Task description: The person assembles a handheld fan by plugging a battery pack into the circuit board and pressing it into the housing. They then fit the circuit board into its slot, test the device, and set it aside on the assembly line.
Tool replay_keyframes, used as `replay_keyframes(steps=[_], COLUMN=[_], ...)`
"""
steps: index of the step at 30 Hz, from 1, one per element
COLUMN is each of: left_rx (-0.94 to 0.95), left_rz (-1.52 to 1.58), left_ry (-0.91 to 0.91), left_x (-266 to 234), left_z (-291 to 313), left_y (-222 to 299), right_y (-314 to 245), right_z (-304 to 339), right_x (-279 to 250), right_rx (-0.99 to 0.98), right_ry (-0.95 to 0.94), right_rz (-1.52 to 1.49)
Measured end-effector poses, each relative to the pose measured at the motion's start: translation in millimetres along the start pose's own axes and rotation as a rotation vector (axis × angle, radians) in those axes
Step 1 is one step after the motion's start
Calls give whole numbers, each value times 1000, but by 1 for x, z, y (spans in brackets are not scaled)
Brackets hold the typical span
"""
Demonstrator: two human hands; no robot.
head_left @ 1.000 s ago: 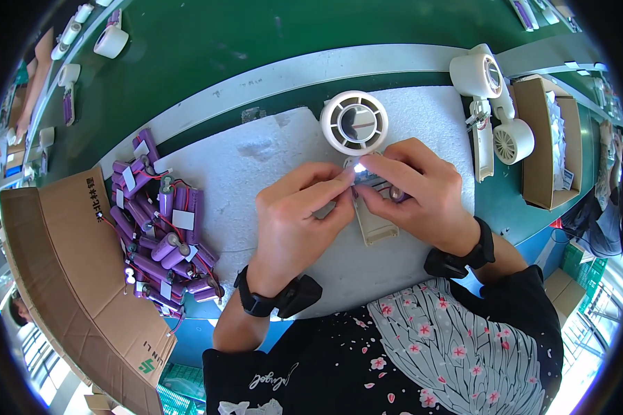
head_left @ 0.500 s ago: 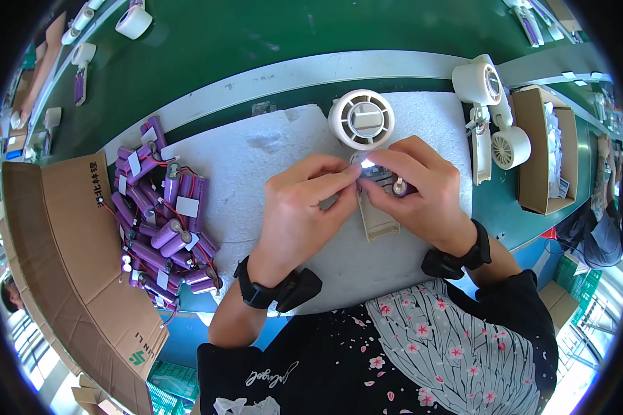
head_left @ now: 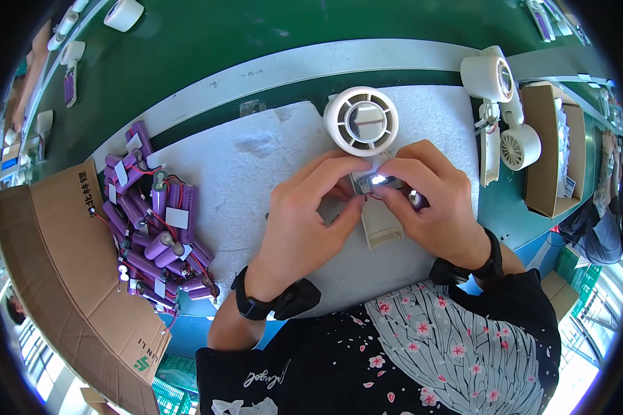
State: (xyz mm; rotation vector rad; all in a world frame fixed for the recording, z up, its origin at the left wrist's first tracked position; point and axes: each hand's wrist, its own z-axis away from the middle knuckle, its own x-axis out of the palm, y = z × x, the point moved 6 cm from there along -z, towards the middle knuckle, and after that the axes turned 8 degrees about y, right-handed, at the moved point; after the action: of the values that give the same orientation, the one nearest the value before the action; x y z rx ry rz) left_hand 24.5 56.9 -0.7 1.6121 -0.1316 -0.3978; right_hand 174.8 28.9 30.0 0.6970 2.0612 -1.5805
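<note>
A white handheld fan (head_left: 383, 225) lies on the foam sheet, its round grilled head (head_left: 330, 124) pointing away from me and its handle open. My left hand (head_left: 304, 207) grips the handle's upper part from the left, thumb and fingers on either side. From the right, my right hand (head_left: 432, 197) pinches a small circuit board with a bright white light (head_left: 378, 179) at the top of the handle. The end of a purple battery cell (head_left: 417, 200) shows beside my right fingers, in or over the handle. My fingers hide part of the board and wires.
Wired purple battery cells (head_left: 145, 259) are heaped at left beside an open cardboard box (head_left: 62, 256). More white fans (head_left: 488, 79) stand at right, next to a cardboard box (head_left: 554, 155) holding small bagged parts. A grey rail (head_left: 277, 66) crosses the green bench behind the foam sheet (head_left: 228, 173).
My left fingers have spread from a pinch at the board to around the handle. The board's light shows more fully between my hands. The view has shifted slightly.
</note>
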Motion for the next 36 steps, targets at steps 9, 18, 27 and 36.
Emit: replay_keyframes(steps=[9,18,27,36], left_rx=[-94,-170,54,77], left_rz=[60,81,-73,-147], left_ry=[-47,-98,-64,-41], left_x=[0,-1,-2,0], left_z=[0,1,-5,-7], left_y=[-5,-7,5,12], right_y=[-3,-2,7,17], right_z=[-1,0,-4,-5], right_x=[0,1,1,5], right_rx=[-95,-38,44,242], right_ry=[25,12,8,-194], right_rz=[50,28,-21,-80])
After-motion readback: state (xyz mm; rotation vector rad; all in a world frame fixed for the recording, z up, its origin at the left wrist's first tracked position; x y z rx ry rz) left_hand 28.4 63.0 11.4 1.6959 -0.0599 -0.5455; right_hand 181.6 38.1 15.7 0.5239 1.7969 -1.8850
